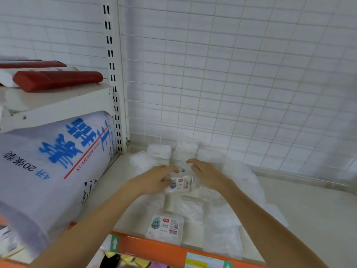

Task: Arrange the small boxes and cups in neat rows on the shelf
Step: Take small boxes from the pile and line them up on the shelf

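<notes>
Gripping a small white pack (179, 183) with a red logo and cartoon figure at frame centre, the left hand (157, 179) curls round it; the right hand (205, 172) hovers relaxed beside. A matching pack (165, 226) lies lower on the shelf (309, 209), among clear wrappers (241, 178). A big roll (54, 167) reading "SUMIAOWANG" crowds the left.

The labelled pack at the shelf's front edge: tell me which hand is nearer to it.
Left. The left hand holds another pack behind the front pack and slightly left of it; the right hand sits farther back and right.
</notes>
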Demonstrator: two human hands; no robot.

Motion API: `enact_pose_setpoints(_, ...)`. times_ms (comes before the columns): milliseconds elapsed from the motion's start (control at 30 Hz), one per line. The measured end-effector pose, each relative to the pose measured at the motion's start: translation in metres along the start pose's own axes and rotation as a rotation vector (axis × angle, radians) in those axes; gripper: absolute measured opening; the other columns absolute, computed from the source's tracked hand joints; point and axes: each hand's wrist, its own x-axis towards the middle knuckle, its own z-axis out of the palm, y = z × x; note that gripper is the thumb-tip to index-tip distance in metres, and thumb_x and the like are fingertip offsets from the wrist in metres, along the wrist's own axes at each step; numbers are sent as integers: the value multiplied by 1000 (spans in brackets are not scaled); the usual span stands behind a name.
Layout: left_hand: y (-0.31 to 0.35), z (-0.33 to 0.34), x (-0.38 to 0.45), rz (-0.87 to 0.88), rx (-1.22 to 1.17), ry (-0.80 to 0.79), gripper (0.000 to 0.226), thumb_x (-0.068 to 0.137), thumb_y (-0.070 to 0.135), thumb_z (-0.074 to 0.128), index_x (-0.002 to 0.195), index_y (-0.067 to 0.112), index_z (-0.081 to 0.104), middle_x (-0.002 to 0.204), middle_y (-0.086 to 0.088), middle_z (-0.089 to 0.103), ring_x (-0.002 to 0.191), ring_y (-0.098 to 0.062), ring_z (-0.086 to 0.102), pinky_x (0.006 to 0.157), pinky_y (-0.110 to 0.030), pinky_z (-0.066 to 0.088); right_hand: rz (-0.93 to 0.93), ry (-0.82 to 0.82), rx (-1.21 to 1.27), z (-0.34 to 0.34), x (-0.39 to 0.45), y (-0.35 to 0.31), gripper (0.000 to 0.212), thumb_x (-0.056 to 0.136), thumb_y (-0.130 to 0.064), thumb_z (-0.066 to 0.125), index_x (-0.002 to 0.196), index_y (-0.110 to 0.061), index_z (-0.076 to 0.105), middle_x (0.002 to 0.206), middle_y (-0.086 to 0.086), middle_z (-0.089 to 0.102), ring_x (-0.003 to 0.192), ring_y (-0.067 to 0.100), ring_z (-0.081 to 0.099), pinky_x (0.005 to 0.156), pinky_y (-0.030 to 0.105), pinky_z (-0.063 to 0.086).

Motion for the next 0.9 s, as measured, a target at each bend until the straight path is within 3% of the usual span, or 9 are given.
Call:
enact_pose_setpoints(100, 2, 2, -5, -21, 8, -5, 44, 93, 15, 48, 136, 20, 37, 122, -6, 41, 100, -15, 47, 87, -19, 38, 27, -47, 13, 0, 5, -3, 45, 97, -30, 41, 140, -20, 32, 140, 10, 38, 121, 23, 44, 88, 28, 40)
enact_pose_setpoints(167, -1, 6, -6, -45, 63, -25, 59, 87, 24, 58, 139, 17, 32, 127, -3, 35, 107, -16, 46, 95, -27, 41, 69, -64, -39, -1, 9, -4, 56, 93, -28, 49, 143, -14, 28, 143, 9, 30, 130, 23, 35, 100, 32, 36)
enact_pose_setpoints(300, -1, 16, -4, -118, 203, -5, 70, 73, 38, 70, 132, 16, 38, 120, 1, 35, 100, -14, 49, 84, -27, 47, 54, -59, -256, -1, 13, 0, 48, 85, -26, 60, 122, -3, 41, 131, 10, 27, 121, 24, 33, 95, 29, 39)
enact_pose_setpoints(400, 0, 26, -1, -118, 345, 52, 77, 74, 38, 66, 137, 17, 27, 124, -2, 36, 110, -17, 43, 83, -27, 44, 66, -80, -337, 3, 15, 5, 42, 81, -26, 62, 110, -6, 39, 128, 12, 28, 117, 25, 31, 95, 33, 40)
enact_pose_setpoints(467, 0, 31, 1, -107, 412, 81, 75, 74, 35, 65, 137, 19, 25, 122, -3, 38, 112, -19, 41, 83, -29, 44, 64, -86, -364, 6, 15, 5, 47, 80, -26, 63, 114, -7, 37, 127, 13, 30, 116, 26, 32, 93, 33, 40)
enact_pose_setpoints(600, 4, 33, 2, -123, 473, 101, 67, 74, 30, 66, 130, 14, 31, 123, -7, 33, 110, -22, 42, 75, -28, 44, 83, -109, -432, 9, 15, 4, 75, 75, -33, 71, 130, -4, 29, 129, 12, 31, 119, 26, 32, 95, 33, 38)
enact_pose_setpoints(733, 5, 33, 0, -111, 486, 125, 65, 74, 33, 65, 127, 13, 33, 122, -5, 36, 106, -20, 44, 72, -26, 39, 100, -55, -384, 14, 14, 8, 71, 73, -41, 72, 127, -8, 39, 126, 10, 38, 114, 23, 38, 89, 30, 39)
enact_pose_setpoints(900, 7, 37, -3, -76, 627, 155, 59, 78, 34, 60, 126, 12, 36, 121, -6, 44, 109, -22, 45, 90, -28, 38, 59, 52, -427, 21, 10, 4, 64, 78, -32, 67, 129, -11, 35, 127, 8, 38, 116, 24, 37, 92, 30, 37)
